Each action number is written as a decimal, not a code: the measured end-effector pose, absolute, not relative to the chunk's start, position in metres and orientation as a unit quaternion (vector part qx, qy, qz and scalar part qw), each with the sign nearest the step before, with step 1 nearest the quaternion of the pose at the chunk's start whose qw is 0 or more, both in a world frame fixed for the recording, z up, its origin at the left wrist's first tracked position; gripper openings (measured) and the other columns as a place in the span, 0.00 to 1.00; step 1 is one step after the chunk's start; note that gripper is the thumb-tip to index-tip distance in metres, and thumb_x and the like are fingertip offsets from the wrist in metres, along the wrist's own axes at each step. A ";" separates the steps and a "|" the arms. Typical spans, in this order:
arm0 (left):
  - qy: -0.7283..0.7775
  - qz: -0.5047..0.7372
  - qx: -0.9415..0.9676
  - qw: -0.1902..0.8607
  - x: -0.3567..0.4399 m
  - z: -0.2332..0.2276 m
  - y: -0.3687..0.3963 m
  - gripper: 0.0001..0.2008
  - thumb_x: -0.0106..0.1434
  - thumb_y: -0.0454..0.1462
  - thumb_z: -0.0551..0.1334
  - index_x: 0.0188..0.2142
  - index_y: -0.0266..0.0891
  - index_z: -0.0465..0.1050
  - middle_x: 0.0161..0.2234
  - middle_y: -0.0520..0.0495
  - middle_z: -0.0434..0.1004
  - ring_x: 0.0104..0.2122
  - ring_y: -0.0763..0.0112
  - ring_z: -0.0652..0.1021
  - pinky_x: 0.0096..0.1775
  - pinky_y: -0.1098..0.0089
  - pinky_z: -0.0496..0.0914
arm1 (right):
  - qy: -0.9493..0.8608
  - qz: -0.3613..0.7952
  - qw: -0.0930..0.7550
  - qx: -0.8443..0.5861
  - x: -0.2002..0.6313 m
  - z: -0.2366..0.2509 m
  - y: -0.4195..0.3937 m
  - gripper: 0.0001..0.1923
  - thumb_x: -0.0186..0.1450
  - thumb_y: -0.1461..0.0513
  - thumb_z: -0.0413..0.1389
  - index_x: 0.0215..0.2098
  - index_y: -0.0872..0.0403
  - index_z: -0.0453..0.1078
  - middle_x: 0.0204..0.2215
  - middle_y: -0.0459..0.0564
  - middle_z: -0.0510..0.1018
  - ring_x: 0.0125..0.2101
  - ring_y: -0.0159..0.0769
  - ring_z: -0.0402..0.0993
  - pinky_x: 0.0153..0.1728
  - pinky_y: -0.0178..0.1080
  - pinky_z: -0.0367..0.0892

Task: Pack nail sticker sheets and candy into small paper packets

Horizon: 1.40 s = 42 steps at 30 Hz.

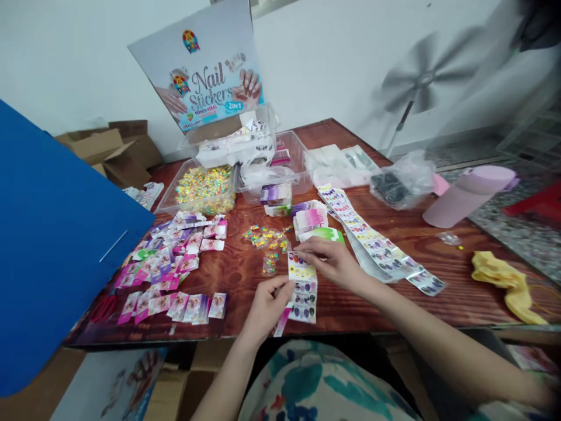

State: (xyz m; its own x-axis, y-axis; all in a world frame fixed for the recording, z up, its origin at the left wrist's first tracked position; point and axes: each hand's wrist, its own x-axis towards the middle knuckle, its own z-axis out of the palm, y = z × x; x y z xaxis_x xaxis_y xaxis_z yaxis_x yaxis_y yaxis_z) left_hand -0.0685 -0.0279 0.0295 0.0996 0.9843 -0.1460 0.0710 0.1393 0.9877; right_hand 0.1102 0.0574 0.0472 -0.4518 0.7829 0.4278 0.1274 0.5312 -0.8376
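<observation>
Left hand (268,305) and right hand (329,262) pinch one white, colourfully dotted sticker strip (303,297).
Small pink-and-purple paper cards (164,262) look finished; long white patterned sticker strips (372,244) seem left.

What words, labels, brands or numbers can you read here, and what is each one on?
"Nail Stickers": the display board
"PERMEN KERAS": same board, under the title
"2IN1": same board, in the blue oval
"A": the board's round logos; letters beneath too blurred

Too small or blurred: the board's bottom line, any print on the cards or sticker strip.
</observation>
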 end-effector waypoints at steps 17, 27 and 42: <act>0.522 0.440 0.443 0.581 -0.098 0.016 -0.043 0.19 0.57 0.47 0.67 0.41 0.35 0.80 0.35 0.44 0.81 0.33 0.67 0.78 0.39 0.69 0.71 | -0.686 0.461 0.447 -0.343 0.080 0.009 0.046 0.16 0.63 0.51 0.58 0.39 0.55 0.78 0.34 0.52 0.80 0.33 0.37 0.74 0.35 0.38 0.68; 0.526 0.466 0.458 0.544 -0.115 0.014 -0.040 0.17 0.59 0.45 0.66 0.44 0.37 0.80 0.38 0.45 0.82 0.38 0.65 0.78 0.43 0.69 0.70 | -0.765 0.495 0.333 -0.245 0.074 0.021 0.027 0.19 0.70 0.52 0.50 0.45 0.55 0.75 0.34 0.51 0.78 0.34 0.34 0.73 0.36 0.35 0.67; 0.551 0.417 0.407 0.597 -0.117 0.005 -0.044 0.19 0.56 0.48 0.67 0.40 0.36 0.80 0.31 0.47 0.80 0.27 0.75 0.73 0.32 0.74 0.67 | -0.833 0.388 0.315 -0.239 0.073 0.011 0.026 0.19 0.73 0.54 0.45 0.48 0.54 0.73 0.39 0.54 0.77 0.40 0.36 0.74 0.42 0.39 0.70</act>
State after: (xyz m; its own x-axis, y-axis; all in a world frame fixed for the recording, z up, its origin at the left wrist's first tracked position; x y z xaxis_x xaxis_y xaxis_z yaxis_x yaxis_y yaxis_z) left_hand -0.1166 -0.0437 0.0051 0.0457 0.9469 -0.3182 -0.0499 0.3203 0.9460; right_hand 0.0727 0.0261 0.0111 -0.6880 0.6417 0.3391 0.1528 0.5848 -0.7966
